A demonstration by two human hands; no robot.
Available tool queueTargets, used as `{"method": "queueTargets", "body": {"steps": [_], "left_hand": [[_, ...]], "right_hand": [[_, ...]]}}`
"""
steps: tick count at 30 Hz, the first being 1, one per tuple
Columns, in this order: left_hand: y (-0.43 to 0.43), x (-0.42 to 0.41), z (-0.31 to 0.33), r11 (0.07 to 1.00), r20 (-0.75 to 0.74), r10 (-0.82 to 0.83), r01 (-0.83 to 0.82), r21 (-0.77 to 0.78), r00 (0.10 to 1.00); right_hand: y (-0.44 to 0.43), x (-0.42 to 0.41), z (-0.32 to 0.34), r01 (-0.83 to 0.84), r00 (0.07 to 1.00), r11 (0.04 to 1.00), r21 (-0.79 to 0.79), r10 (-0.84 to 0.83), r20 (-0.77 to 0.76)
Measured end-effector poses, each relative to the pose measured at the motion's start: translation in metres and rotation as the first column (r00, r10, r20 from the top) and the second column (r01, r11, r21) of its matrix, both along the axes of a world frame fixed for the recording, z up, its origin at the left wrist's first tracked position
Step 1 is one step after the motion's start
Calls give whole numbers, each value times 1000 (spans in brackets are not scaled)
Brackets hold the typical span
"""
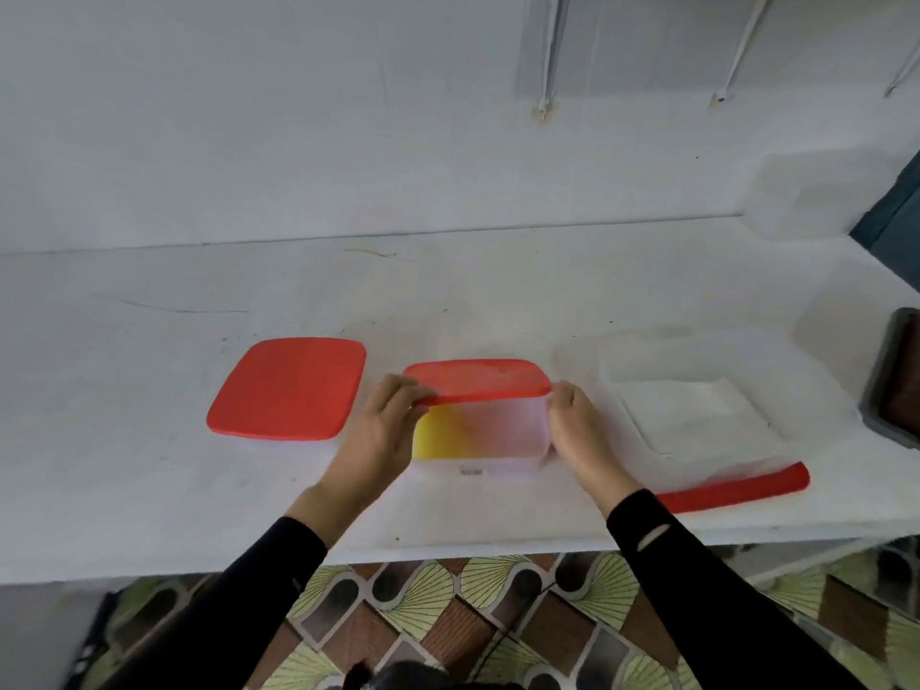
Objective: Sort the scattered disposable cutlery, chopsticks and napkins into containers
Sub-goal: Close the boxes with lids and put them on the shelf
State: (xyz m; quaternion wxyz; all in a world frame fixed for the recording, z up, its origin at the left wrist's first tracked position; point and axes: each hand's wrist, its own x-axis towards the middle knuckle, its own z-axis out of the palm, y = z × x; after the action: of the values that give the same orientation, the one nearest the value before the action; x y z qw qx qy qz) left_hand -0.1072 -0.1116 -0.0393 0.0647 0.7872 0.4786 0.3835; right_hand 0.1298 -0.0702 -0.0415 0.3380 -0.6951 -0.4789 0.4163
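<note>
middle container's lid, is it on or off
On: the red lid covers the middle container, left hand and right hand holding its ends. Sealed or not, cannot tell.

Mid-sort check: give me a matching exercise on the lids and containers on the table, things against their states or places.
1 middle lid
2 left lid
3 right container
4 dark tray

A open, no lid on
B held between left hand and right hand
C at table's right edge
D flat on table, untouched

Pairs: 1-B, 2-D, 3-A, 4-C
</note>
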Motion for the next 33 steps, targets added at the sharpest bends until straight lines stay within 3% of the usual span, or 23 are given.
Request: {"method": "queueTargets", "body": {"steps": [2,4,6,8,17,25,28,33], "left_hand": [[-22,0,-16,995,94,25,-16,-101,995],[-30,8,-20,948,278,175,-86,-305,945],[-25,21,-9,829,455,398,-100,-550,797],[-16,33,2,745,524,512,-48,-666,680],[-24,45,1,781,521,505,-108,-615,688],[-29,46,-14,768,533,548,-136,-625,644],[-28,43,-16,788,539,540,-163,-594,647],[-21,40,-20,757,588,600,-147,-637,541]], "right_hand": [[-1,1,-4,9,987,1000,-10,-11,-159],[-6,0,-3,-66,973,998,10,66,-221],[-9,-4,-4,-128,967,991,41,134,-216],[-13,-8,-3,-156,967,985,68,167,-193],[-33,-13,-16,-97,979,976,194,129,-160],[-49,-6,-23,-157,976,974,164,179,-127],[-45,-5,-26,-100,979,981,168,128,-162],[-41,-6,-20,-79,970,984,161,114,-216]]}}
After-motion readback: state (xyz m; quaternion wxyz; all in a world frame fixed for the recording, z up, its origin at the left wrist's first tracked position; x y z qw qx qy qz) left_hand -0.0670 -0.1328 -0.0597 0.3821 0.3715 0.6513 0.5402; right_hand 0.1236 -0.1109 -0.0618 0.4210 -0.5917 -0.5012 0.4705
